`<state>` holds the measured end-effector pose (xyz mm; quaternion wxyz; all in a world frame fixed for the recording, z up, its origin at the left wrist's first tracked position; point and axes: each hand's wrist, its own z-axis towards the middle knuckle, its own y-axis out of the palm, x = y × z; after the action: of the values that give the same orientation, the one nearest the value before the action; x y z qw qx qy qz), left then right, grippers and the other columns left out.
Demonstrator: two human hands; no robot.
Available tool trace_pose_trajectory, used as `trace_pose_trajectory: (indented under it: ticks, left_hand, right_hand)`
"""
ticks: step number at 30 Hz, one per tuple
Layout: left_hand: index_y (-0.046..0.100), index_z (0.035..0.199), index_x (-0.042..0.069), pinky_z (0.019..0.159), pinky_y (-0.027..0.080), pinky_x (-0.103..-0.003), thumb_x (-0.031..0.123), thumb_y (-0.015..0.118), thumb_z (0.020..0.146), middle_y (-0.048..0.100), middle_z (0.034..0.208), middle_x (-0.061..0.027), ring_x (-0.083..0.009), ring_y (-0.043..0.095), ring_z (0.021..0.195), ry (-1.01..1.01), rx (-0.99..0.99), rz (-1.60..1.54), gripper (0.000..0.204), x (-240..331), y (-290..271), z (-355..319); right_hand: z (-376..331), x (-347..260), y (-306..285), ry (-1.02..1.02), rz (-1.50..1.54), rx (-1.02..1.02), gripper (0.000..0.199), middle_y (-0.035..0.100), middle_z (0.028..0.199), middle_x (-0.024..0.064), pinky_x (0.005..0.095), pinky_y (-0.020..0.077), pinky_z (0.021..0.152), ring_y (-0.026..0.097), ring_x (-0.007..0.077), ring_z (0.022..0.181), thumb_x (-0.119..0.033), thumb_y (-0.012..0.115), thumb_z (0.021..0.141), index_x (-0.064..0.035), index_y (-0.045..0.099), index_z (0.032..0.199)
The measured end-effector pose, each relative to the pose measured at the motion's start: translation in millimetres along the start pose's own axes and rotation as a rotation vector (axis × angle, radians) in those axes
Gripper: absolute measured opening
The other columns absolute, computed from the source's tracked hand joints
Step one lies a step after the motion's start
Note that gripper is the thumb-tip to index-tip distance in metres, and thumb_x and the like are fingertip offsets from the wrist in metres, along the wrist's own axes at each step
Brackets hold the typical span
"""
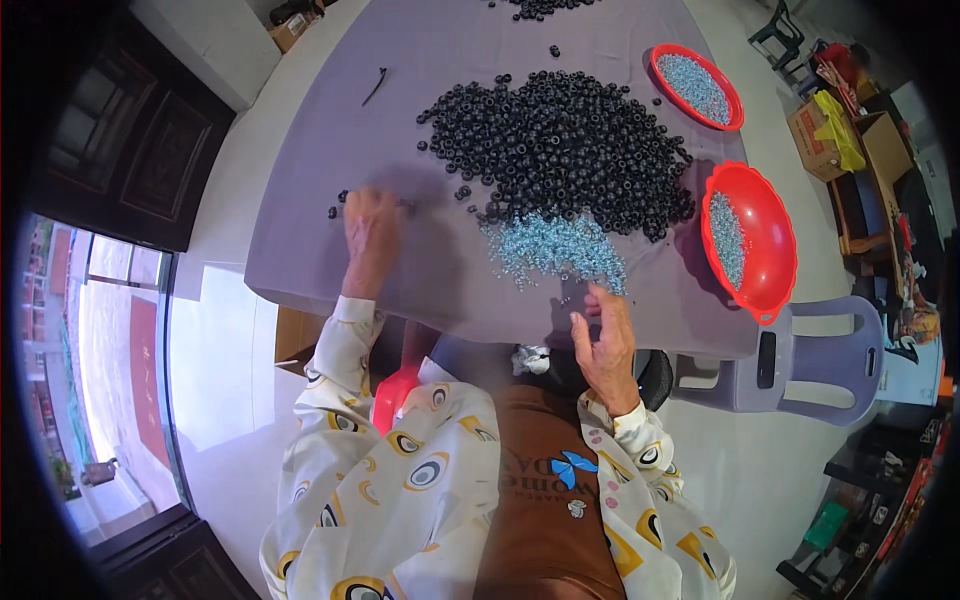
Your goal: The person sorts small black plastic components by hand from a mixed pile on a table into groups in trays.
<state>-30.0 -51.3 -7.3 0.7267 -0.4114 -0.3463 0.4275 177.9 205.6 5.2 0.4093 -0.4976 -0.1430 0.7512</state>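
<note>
A large heap of black round beads [560,140] lies on the grey-covered table [310,150]. Against its near edge is a smaller pile of tiny light-blue beads [555,248]. My left hand [370,235] is down on the cloth left of both piles, its fingers curled together and slightly blurred. A few loose black beads [333,212] lie beside it, and whatever its fingertips hold is hidden. My right hand [606,345] is at the near right edge of the blue pile, thumb and forefinger apart, the forefinger reaching the beads. I see nothing held in it.
At the right stands a red scalloped bowl [768,255] with blue beads in it. Farther back is a red dish [735,112] of similar beads. A thin black strip [374,87] lies at the far left. A grey plastic chair [745,385] stands by the right corner.
</note>
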Motion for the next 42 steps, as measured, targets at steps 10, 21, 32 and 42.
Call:
trace_pose_trajectory:
  ticks: [10,21,32,42]
  left_hand:
    - [0.058,0.090,0.005,0.074,0.040,-0.040,0.013,0.064,0.073,0.055,0.090,-0.0138,-0.0330,0.049,0.086,0.128,-0.039,-0.225,0.019,58,45,27]
    - [0.059,0.089,0.001,0.062,0.042,-0.025,0.008,0.060,0.078,0.057,0.077,-0.0054,-0.0112,0.051,0.067,-0.175,-0.012,-0.937,0.012,70,-43,-15]
    - [0.059,0.092,0.005,0.067,0.042,-0.020,-0.001,0.066,0.076,0.058,0.080,0.0022,-0.0045,0.053,0.075,-0.121,-0.273,-1.335,0.018,106,-27,-89]
    - [0.057,0.089,0.005,0.068,0.041,-0.019,-0.002,0.065,0.077,0.058,0.081,0.0021,-0.0037,0.051,0.074,-0.280,-0.413,-1.598,0.017,110,-23,-90]
  right_hand:
    - [-10,-5,4,-0.020,-0.022,-0.044,0.023,0.056,0.089,0.0148,0.0352,0.0453,0.069,0.056,0.0287,0.078,0.001,0.060,0.077,0.0015,0.055,0.099]
    - [4,-5,27,-0.006,-0.054,-0.043,0.014,0.053,0.076,0.0115,0.0359,0.0437,0.062,0.054,0.0284,0.070,0.003,0.061,0.075,-0.0014,0.058,0.088]
    - [25,-1,58,-0.154,-0.228,-0.049,0.012,0.048,0.075,0.0115,0.0394,0.0427,0.054,0.053,0.0293,0.064,-0.002,0.061,0.074,-0.0044,0.052,0.083]
    - [29,-2,47,-0.172,-0.332,-0.120,0.016,0.051,0.080,0.0104,0.0390,0.0436,0.058,0.054,0.0289,0.069,-0.006,0.063,0.075,-0.0049,0.054,0.089]
